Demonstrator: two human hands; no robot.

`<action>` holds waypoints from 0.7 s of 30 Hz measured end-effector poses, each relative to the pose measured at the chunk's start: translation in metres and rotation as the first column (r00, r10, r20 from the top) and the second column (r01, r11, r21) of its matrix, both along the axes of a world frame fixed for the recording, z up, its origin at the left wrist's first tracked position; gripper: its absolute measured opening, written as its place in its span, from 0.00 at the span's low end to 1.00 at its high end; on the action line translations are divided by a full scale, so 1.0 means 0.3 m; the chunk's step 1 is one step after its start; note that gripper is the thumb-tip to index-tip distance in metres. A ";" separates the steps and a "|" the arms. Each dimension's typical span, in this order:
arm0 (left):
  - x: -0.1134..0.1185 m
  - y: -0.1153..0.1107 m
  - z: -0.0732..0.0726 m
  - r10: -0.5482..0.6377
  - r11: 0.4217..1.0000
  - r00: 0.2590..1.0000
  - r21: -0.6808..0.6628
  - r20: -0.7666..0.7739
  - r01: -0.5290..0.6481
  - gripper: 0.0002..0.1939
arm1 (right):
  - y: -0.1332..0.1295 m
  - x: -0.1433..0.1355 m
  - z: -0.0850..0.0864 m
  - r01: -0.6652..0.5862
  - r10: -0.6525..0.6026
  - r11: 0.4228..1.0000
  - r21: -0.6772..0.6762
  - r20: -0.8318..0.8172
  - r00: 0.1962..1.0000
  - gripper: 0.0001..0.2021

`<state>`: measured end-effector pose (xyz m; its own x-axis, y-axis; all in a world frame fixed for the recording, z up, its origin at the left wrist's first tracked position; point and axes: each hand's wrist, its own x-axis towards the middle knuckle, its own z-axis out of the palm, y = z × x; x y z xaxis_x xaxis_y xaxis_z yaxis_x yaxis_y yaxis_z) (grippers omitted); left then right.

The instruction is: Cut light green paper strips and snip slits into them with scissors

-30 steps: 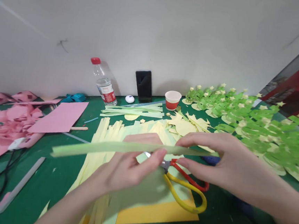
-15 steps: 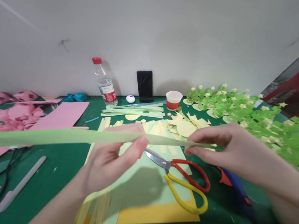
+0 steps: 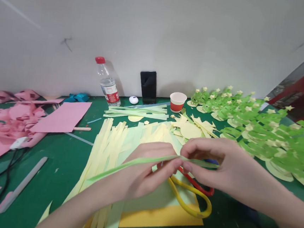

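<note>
A long light green paper strip (image 3: 137, 161) stretches between my hands above the table. My left hand (image 3: 149, 174) pinches it near the middle of the view, and the strip's free part runs back over my left wrist. Close beside it, my right hand (image 3: 212, 160) has thumb and fingers closed on the same strip, whose short end passes under the palm. Scissors with one red and one yellow handle (image 3: 205, 204) lie beneath my hands, their blades hidden. Under them are pale green sheets (image 3: 157, 199) over a yellow-orange sheet (image 3: 169, 216).
Cut strips (image 3: 109, 138) lie at the left of the sheets, more strips (image 3: 138, 111) behind. A bottle (image 3: 110, 89), a phone (image 3: 148, 87) and a paper cup (image 3: 178, 102) stand by the wall. Green paper plants with stars (image 3: 268, 127) fill the right; pink paper pieces (image 3: 18, 116) lie left.
My left hand has moved right along the strip, up against my right hand. The strip's left part, held out straight before, now slopes down over my left wrist. The scissor blades are now covered.
</note>
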<state>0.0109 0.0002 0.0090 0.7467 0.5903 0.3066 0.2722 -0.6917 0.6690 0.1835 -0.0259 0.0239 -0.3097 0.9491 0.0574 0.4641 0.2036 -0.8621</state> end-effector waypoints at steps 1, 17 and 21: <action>-0.001 0.001 0.002 -0.012 1.000 1.000 -0.017 0.003 0.012 0.14 | 0.001 0.001 -0.002 -0.011 0.011 1.000 -0.017 0.016 1.000 0.05; 0.000 0.005 0.011 -0.059 0.991 0.998 -0.122 -0.022 0.056 0.16 | -0.002 0.016 -0.006 -0.135 0.136 0.984 -0.119 0.000 0.991 0.07; -0.008 0.004 0.013 -0.028 0.992 1.000 -0.123 -0.009 0.027 0.17 | 0.001 0.030 0.000 -0.133 0.138 0.985 -0.111 0.037 0.990 0.06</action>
